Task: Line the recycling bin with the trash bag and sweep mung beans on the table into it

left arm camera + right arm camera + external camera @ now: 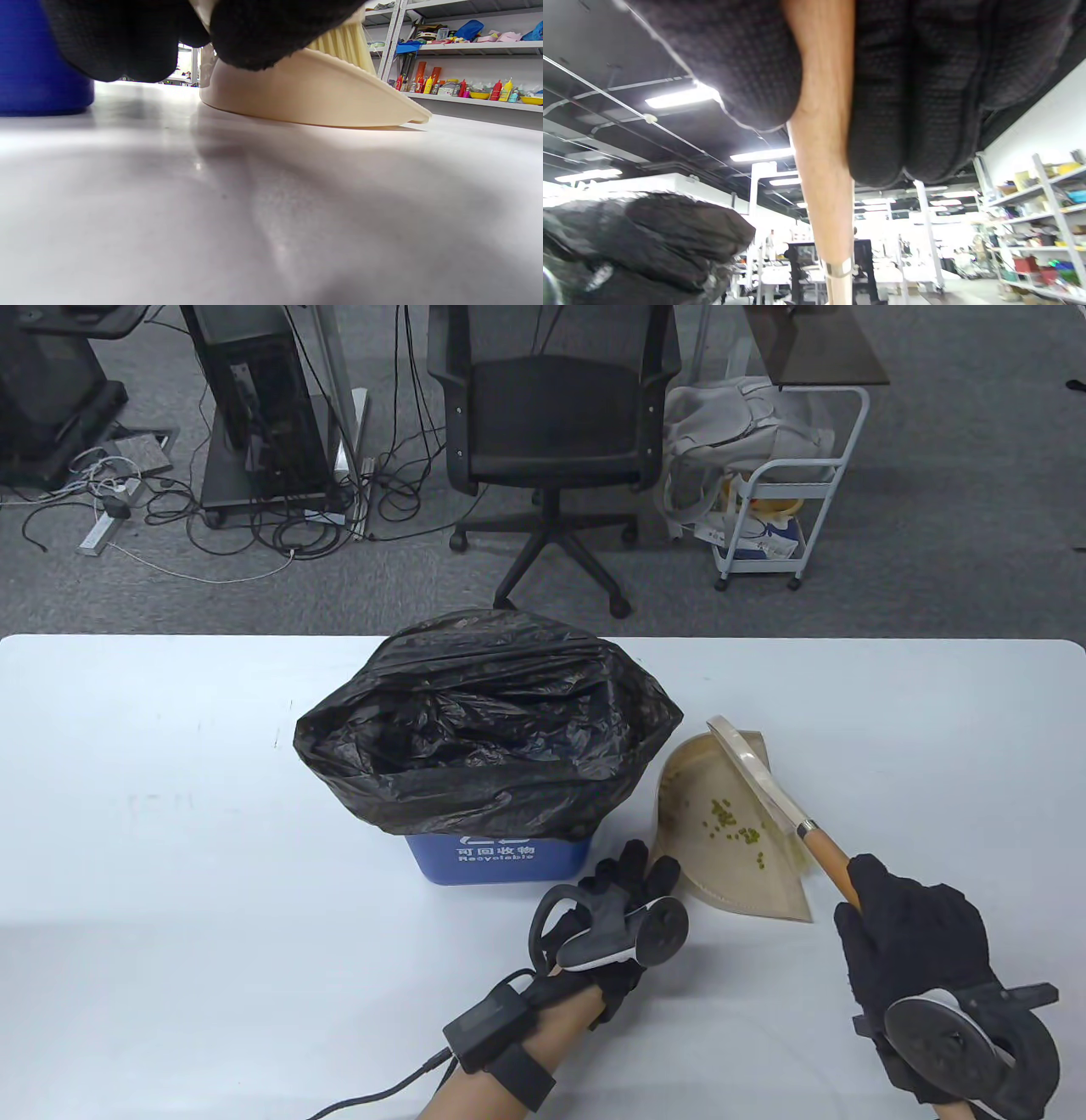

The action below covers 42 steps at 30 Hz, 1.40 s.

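A blue recycling bin (496,861) stands mid-table, lined with a black trash bag (492,729) whose mouth gapes open. Just right of it lies a beige dustpan (696,789) with several green mung beans (730,819) inside. My left hand (640,874) pinches the dustpan's near-left rim. In the left wrist view my fingers (263,34) close on the dustpan (314,97), with the bin (38,84) at left. My right hand (899,933) grips the wooden handle (827,861) of a brush (755,768), whose head stands over the pan. The right wrist view shows fingers (916,106) round the handle (825,169).
The white table (170,814) stretches wide to the left and in front of the bin. Beyond its far edge stand a black office chair (551,432) and a white trolley (780,517). Cables lie on the floor at the back left.
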Motion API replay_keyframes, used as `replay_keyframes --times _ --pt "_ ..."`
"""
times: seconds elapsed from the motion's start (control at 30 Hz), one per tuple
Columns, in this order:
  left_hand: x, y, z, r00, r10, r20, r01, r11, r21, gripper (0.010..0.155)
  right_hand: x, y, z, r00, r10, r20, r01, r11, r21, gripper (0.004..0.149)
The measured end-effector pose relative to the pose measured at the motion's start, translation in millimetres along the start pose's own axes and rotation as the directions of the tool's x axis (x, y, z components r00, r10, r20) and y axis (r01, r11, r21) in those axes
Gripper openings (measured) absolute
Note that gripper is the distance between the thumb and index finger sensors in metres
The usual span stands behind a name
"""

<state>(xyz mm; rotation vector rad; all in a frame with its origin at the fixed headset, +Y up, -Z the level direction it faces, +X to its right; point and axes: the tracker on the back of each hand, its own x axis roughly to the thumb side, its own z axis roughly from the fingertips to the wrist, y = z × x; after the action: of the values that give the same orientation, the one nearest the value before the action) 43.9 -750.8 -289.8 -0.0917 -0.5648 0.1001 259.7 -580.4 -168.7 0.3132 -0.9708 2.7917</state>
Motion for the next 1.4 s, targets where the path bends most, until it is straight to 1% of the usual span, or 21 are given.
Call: replay_keyframes --times 0.07,0.13,0.3,0.4,0.47,0.57,0.67,0.77,0.8,0.9,1.03,1.13,1.23,1.27,1.33,1.4 --pt "0.0 0.0 0.1 1.000 -0.002 0.000 0.002 1.000 0.000 0.071 5.1 -2.9 -0.4 1.000 -0.020 0.015 0.020 1.000 -0.012 0.054" --pt "0.0 0.0 0.0 1.000 -0.001 0.000 0.001 1.000 0.000 0.071 8.0 -4.8 -1.2 1.000 -0.006 0.025 0.006 1.000 -0.015 0.054" --pt "0.0 0.1 0.1 1.000 -0.002 0.000 0.002 1.000 0.000 0.071 4.9 -1.1 -1.5 0.993 0.116 0.020 -0.116 0.993 -0.024 0.054" --pt "0.1 0.2 0.0 1.000 -0.003 0.000 0.003 1.000 -0.002 0.071 -2.8 7.1 -1.2 0.981 0.191 -0.015 -0.191 0.982 -0.001 0.054" --pt "0.2 0.3 -0.1 1.000 -0.004 -0.002 0.004 1.000 -0.003 0.071 -7.1 11.6 -0.1 0.977 0.207 -0.040 -0.207 0.978 0.024 0.054" --pt "1.9 1.1 -0.6 1.000 -0.025 -0.002 0.025 1.000 -0.010 0.071 -11.3 12.8 2.4 0.989 0.120 -0.087 -0.118 0.993 0.030 0.054" --pt "4.0 2.2 -1.2 0.999 -0.043 -0.006 0.043 0.999 -0.017 0.071 -10.6 7.1 2.2 0.993 0.007 -0.116 -0.007 1.000 0.003 0.054" --pt "5.1 2.3 -1.4 0.999 -0.050 -0.007 0.049 0.999 -0.021 0.071 -6.9 -1.3 0.3 0.995 -0.049 -0.092 0.045 0.998 -0.038 0.054" --pt "5.0 1.9 -1.2 0.999 -0.052 -0.006 0.052 0.998 -0.020 0.071 -5.4 -2.7 -0.2 0.993 -0.078 -0.093 0.075 0.997 -0.036 0.054" --pt "5.2 2.2 -0.8 0.999 -0.053 -0.004 0.053 0.998 -0.020 0.071 1.0 -7.8 -1.1 0.996 -0.055 -0.067 0.051 0.997 -0.051 0.054" --pt "5.0 2.1 -0.7 0.999 -0.053 -0.003 0.053 0.998 -0.022 0.071 3.3 -7.6 -1.2 0.998 0.038 -0.050 -0.041 0.998 -0.057 0.054" --pt "4.6 1.9 -0.8 0.999 -0.053 -0.004 0.053 0.998 -0.023 0.071 -0.2 -0.8 -0.9 0.990 0.129 -0.062 -0.131 0.991 -0.034 0.054" --pt "4.9 1.7 -0.7 0.998 -0.057 -0.005 0.057 0.998 -0.021 0.071 -4.0 10.0 0.2 0.981 0.180 -0.074 -0.181 0.984 0.000 0.054" --pt "5.0 2.1 -0.7 0.998 -0.059 -0.006 0.059 0.998 -0.021 0.071 -5.4 13.4 0.6 0.981 0.176 -0.077 -0.176 0.984 0.012 0.054" --pt "5.2 2.1 -0.8 0.998 -0.059 -0.007 0.059 0.998 -0.022 0.071 -6.6 16.3 1.8 0.990 0.109 -0.094 -0.109 0.994 0.013 0.054" --pt "5.6 2.2 -0.6 0.998 -0.067 -0.008 0.067 0.998 -0.021 0.071 -5.1 14.1 1.2 0.994 0.030 -0.102 -0.030 1.000 0.000 0.054"
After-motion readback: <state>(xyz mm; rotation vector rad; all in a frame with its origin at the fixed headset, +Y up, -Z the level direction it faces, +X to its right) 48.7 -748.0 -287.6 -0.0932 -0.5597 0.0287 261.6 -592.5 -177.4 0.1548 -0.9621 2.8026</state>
